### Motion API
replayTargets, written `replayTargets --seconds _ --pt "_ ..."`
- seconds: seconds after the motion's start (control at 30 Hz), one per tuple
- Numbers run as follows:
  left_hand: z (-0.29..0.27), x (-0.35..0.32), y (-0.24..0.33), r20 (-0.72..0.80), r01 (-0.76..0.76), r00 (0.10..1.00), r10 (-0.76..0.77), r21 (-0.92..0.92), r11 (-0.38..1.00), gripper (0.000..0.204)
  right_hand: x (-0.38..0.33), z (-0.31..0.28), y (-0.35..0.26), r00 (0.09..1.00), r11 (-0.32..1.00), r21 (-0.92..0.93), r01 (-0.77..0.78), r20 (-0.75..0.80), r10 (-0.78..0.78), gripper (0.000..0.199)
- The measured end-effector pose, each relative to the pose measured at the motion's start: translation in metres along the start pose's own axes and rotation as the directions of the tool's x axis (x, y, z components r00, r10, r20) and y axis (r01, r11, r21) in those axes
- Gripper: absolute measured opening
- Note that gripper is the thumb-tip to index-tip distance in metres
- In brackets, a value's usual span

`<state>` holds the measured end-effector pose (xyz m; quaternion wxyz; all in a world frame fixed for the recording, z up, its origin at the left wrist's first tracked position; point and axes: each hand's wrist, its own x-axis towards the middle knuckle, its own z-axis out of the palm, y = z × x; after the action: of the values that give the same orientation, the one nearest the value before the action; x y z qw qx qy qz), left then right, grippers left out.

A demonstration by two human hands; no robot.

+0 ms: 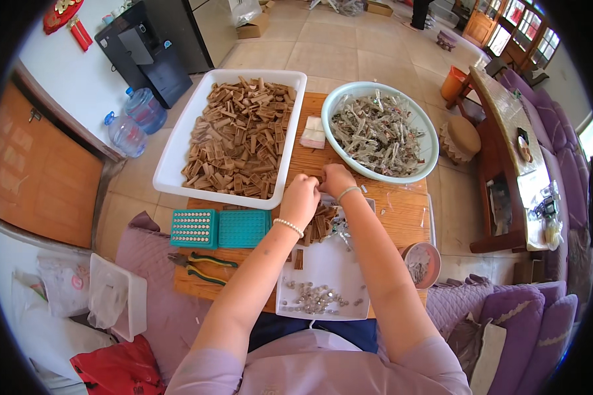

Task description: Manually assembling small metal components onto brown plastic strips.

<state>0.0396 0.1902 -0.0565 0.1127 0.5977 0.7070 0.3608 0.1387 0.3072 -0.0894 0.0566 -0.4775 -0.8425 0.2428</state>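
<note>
My left hand [302,199] and my right hand [338,180] meet over the far end of a shallow white tray [326,263]. Both have their fingers closed and pressed together at the tips; whatever they hold is too small and hidden to make out. Just below them lie brown hollow pieces [321,222] and some thin clear and silvery parts [341,227]. Small silvery round pieces, like button cells [316,298], are scattered at the tray's near end. A single brown piece [299,259] rests apart by the tray's left side.
Beyond my hands stand a white bin [168,168] heaped with brown pieces and a pale blue basin [430,135] of clear-and-silver parts. Left are teal holders [244,229], one filled with round pieces, and pliers [204,263]. A pink bowl [435,266] stands right, a folded cloth [313,133] between bin and basin.
</note>
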Motion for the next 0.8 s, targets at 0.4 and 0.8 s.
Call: replayTargets --seconds 0.4,0.8 --pt "0.003 0.004 -0.003 0.138 0.06 0.986 -0.092 0.223 0.973 0.027 -0.005 0.005 -0.001 0.998 0.998 0.006 0.067 -0.02 -0.067 0.032" --pt "-0.086 -0.12 -0.006 -0.071 -0.034 0.997 0.018 -0.234 0.972 0.015 -0.102 -0.046 -0.06 0.862 0.853 0.305 0.423 -0.427 -0.275 0.026"
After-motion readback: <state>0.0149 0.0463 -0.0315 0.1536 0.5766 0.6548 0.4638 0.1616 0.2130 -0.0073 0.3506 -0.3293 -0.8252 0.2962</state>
